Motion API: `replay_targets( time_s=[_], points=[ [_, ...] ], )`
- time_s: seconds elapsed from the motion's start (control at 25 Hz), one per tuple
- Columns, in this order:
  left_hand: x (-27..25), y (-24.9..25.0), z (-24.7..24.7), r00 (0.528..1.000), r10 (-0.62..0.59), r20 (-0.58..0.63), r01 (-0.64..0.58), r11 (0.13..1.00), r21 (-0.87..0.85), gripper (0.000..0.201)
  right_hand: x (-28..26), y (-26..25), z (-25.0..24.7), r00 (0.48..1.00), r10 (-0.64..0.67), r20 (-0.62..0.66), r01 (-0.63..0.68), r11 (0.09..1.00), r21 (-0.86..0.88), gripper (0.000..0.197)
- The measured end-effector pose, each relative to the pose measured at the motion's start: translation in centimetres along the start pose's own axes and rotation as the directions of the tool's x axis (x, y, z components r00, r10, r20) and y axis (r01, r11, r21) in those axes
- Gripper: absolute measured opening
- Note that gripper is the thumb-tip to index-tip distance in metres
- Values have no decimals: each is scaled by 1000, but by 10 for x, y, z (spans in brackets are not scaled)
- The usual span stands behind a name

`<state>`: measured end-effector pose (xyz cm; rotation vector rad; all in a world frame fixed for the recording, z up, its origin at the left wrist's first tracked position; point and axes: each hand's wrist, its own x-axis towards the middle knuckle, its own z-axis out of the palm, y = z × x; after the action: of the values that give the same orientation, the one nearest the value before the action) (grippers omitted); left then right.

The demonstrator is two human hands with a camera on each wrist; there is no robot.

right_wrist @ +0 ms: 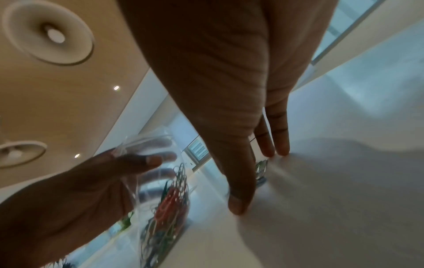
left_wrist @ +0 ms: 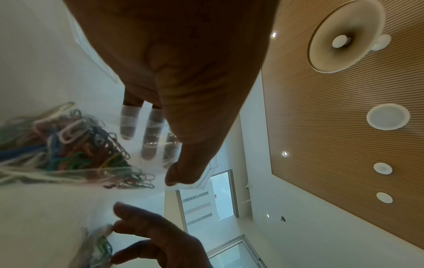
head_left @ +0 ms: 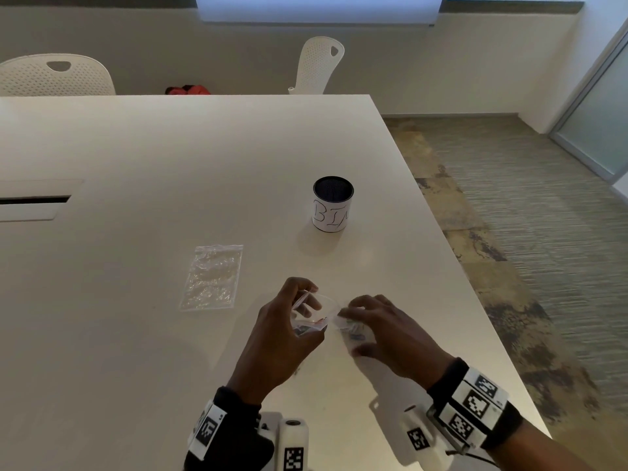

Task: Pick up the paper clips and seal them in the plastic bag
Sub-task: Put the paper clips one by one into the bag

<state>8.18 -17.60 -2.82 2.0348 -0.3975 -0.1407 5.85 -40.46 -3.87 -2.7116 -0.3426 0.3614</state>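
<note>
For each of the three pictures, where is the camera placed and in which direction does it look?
Head: above, facing forward and down at the white table; both hands and banded wrists show.
Left wrist: under the left hand, facing up to the ceiling; its fingers hold the clear plastic bag of coloured paper clips.
Right wrist: under the right hand, whose fingertips touch the table.
Both wrist views share the bag, the clips and the opposite hand.

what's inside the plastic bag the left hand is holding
A tangle of coloured paper clips fills the plastic bag that the left hand grips. Their number is unclear; they overlap.
</note>
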Motion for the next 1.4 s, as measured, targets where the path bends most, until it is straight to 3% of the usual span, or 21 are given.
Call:
replay_targets(
  time_s=[0.2,0.56,0.84,0.96,1.12,1.24,1.4],
  points=[
    [1,-1,0,1000,3,-5,-3,1000,-4,52,-7,-9,8,992,-127,-4,125,978,-166,40],
    [2,-1,1,1000,6,4,-5,1000,-14,53,-8,-16,8,997,-82,-13,78,977,-201,17],
    [2,-2,3,1000,-4,20,5,1000,-26,54,5,-23,4,999,-42,-28,36,978,-205,16],
    [0,-4,1,1000,-2,13,3,999,-33,52,12,-7,-2,997,59,-41,-60,998,-25,11],
    [-2,-4,0,1000,-3,2,3,999,-45,51,15,17,-10,987,157,-31,-143,953,267,8],
    [-4,-3,1,1000,-3,0,3,999,-53,50,8,18,-22,978,196,-74,-125,832,541,7],
    [-4,-1,1,1000,-4,15,5,999,-35,53,-3,-15,-55,969,153,-194,46,658,752,5]
  ],
)
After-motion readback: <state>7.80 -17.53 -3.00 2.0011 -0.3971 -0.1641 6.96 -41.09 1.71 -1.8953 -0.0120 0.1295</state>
